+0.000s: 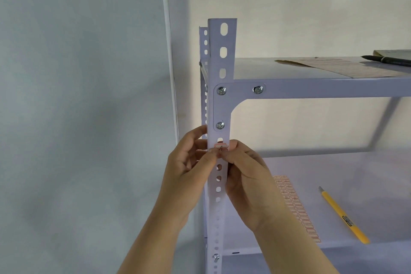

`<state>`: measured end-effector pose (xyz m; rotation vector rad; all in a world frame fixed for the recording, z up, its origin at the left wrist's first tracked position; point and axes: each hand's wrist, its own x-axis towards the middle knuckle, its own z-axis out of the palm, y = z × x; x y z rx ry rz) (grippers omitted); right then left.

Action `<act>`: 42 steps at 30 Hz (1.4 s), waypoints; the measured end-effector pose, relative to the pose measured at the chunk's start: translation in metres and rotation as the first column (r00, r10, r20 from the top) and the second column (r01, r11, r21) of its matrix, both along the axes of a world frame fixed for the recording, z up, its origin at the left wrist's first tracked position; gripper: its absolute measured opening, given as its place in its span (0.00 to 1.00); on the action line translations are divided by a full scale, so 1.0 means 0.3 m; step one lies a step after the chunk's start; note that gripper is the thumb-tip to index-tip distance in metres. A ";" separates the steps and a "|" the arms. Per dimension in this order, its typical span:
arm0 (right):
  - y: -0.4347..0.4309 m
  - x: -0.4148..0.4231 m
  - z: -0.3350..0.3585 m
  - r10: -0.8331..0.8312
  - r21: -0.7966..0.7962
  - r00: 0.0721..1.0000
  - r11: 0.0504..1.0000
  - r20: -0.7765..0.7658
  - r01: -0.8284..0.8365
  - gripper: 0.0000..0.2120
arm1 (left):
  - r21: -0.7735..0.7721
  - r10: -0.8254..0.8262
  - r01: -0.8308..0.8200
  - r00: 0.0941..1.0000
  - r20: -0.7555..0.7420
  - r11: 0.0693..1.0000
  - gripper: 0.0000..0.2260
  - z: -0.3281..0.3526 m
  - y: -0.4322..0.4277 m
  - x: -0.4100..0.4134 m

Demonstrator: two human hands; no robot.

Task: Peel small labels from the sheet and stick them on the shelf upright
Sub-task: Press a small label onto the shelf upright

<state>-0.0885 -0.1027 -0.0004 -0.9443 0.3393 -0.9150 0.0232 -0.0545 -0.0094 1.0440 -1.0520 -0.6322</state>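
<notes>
Left hand (191, 158): it reaches up from below to the front upright (219, 135) of the shelf unit; the thumb and fingers are pressed together at the lower left corner of the small label (221, 147).
Right hand (242, 162): it comes from the right side of the same upright; the fingertips are closed on the right edge of the label, touching the fingertips of the other hand.
Label: white with a red border and a dark handwritten mark; it lies on the front face of the upright, just below the lowest bolt (220, 125) of the corner bracket and above a row of round holes.
Lower shelf (355, 173): it holds the label sheet (295, 207), lying flat, and near it on the right a yellow cutter knife (343, 216), apart from the sheet.
Upper shelf (289, 66): it holds a flat brownish paper sheet (333, 65) and a black pen (387, 59) at the right edge of the view.
Wall (77, 95): plain and pale, behind and to the left of the shelf unit.
</notes>
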 end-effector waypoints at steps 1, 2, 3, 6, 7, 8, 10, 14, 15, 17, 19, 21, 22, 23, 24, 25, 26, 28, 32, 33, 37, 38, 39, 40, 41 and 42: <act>0.000 -0.002 -0.005 0.005 -0.004 1.000 1.000 0.015 -0.005 0.12 | 0.002 0.002 -0.002 1.000 0.003 1.000 0.16 -0.001 -0.001 0.000; -0.001 -0.003 -0.007 0.007 -0.006 1.000 1.000 0.023 -0.007 0.11 | 0.003 0.004 -0.004 1.000 0.007 1.000 0.17 -0.003 -0.002 0.001; -0.001 -0.003 -0.009 0.006 -0.006 1.000 1.000 0.026 -0.005 0.10 | 0.006 0.005 -0.005 1.000 0.009 1.000 0.17 -0.005 -0.002 0.001; 0.001 0.001 -0.009 -0.009 0.000 1.000 1.000 0.018 0.009 0.07 | 0.008 0.006 -0.006 1.000 0.002 1.000 0.18 -0.006 0.000 0.004; 0.001 0.001 -0.009 -0.010 0.002 1.000 1.000 0.020 0.010 0.07 | 0.010 0.005 -0.005 1.000 0.001 1.000 0.18 -0.005 0.000 0.004; 0.001 0.000 -0.008 -0.008 0.005 1.000 1.000 0.026 0.008 0.06 | 0.011 0.005 -0.005 1.000 0.003 1.000 0.18 -0.006 -0.001 0.004; 0.002 0.000 -0.002 -0.006 0.011 1.000 1.000 0.024 0.006 0.05 | 0.011 0.010 -0.010 1.000 0.013 1.000 0.18 -0.007 -0.001 0.002; -0.001 0.005 0.009 -0.002 0.025 1.000 1.000 0.006 0.002 0.05 | 0.000 0.016 -0.016 1.000 0.015 1.000 0.18 -0.006 0.001 0.000; -0.001 0.005 0.010 0.000 0.031 1.000 1.000 0.008 0.000 0.04 | -0.001 0.015 -0.015 1.000 0.015 1.000 0.18 -0.005 0.001 -0.001; 0.003 0.001 0.010 0.010 0.016 1.000 1.000 0.010 -0.011 0.04 | -0.002 0.008 -0.007 1.000 0.013 1.000 0.17 -0.004 0.003 -0.001; 0.009 -0.005 0.007 -0.020 -0.039 1.000 0.999 -0.010 0.020 0.07 | -0.007 -0.001 0.001 1.000 0.005 1.000 0.17 -0.003 0.005 -0.001; 0.016 -0.009 -0.001 -0.181 -0.149 0.981 0.974 -0.063 0.170 0.06 | -0.011 -0.008 0.008 1.000 -0.007 1.000 0.17 -0.002 0.005 -0.002; 0.018 -0.010 -0.009 -0.326 -0.258 0.941 0.921 -0.094 0.293 0.05 | -0.013 -0.012 0.012 1.000 -0.012 1.000 0.17 -0.002 0.004 -0.003; 0.017 -0.010 -0.021 -0.502 -0.415 0.857 0.808 -0.111 0.419 0.05 | -0.013 -0.015 0.014 1.000 -0.016 1.000 0.16 -0.002 0.005 -0.003; 0.012 -0.011 -0.033 -0.658 -0.592 0.748 0.638 -0.087 0.492 0.06 | -0.013 -0.013 0.013 1.000 -0.018 1.000 0.16 -0.001 0.005 -0.004; 0.008 -0.011 -0.043 -0.756 -0.736 0.654 0.454 -0.021 0.502 0.06 | -0.012 -0.011 0.010 1.000 -0.015 1.000 0.16 -0.001 0.005 -0.004; 0.003 -0.010 -0.053 -0.808 -0.822 0.586 0.294 0.059 0.488 0.06 | -0.009 -0.008 0.008 1.000 -0.012 1.000 0.16 0.000 0.004 -0.005; -0.013 -0.013 -0.067 -0.843 -0.885 0.510 0.093 0.175 0.456 0.03 | -0.001 -0.005 0.005 1.000 -0.011 1.000 0.16 0.000 0.004 -0.006; -0.052 -0.017 -0.088 -0.852 -0.909 0.397 -0.192 0.341 0.369 0.07 | 0.000 -0.001 0.001 1.000 -0.025 1.000 0.15 0.002 0.005 -0.006; -0.059 -0.017 -0.092 -0.848 -0.908 0.385 -0.231 0.365 0.350 0.08 | 0.000 0.001 -0.001 1.000 -0.026 1.000 0.15 0.003 0.005 -0.006; -0.073 -0.002 -0.085 -0.852 -0.917 0.364 -0.289 0.377 0.274 0.14 | 0.000 0.000 0.000 1.000 -0.025 1.000 0.16 0.002 0.003 -0.005; -0.073 0.002 -0.080 -0.854 -0.923 0.367 -0.288 0.368 0.256 0.17 | -0.001 0.000 0.000 1.000 -0.022 1.000 0.16 0.003 0.002 -0.005; -0.073 0.005 -0.075 -0.856 -0.929 0.375 -0.278 0.356 0.245 0.19 | -0.002 -0.001 0.001 1.000 -0.019 1.000 0.16 0.002 0.002 -0.005; -0.073 0.007 -0.070 -0.859 -0.935 0.383 -0.263 0.339 0.239 0.20 | -0.001 0.000 0.000 1.000 -0.016 1.000 0.16 0.002 0.002 -0.006; -0.071 0.008 -0.066 -0.863 -0.940 0.387 -0.249 0.324 0.231 0.21 | 0.000 0.001 -0.001 1.000 -0.014 1.000 0.16 0.001 0.002 -0.006; -0.070 0.010 -0.063 -0.868 -0.945 0.387 -0.243 0.312 0.219 0.21 | 0.000 0.003 -0.003 1.000 -0.012 1.000 0.16 0.000 0.002 -0.007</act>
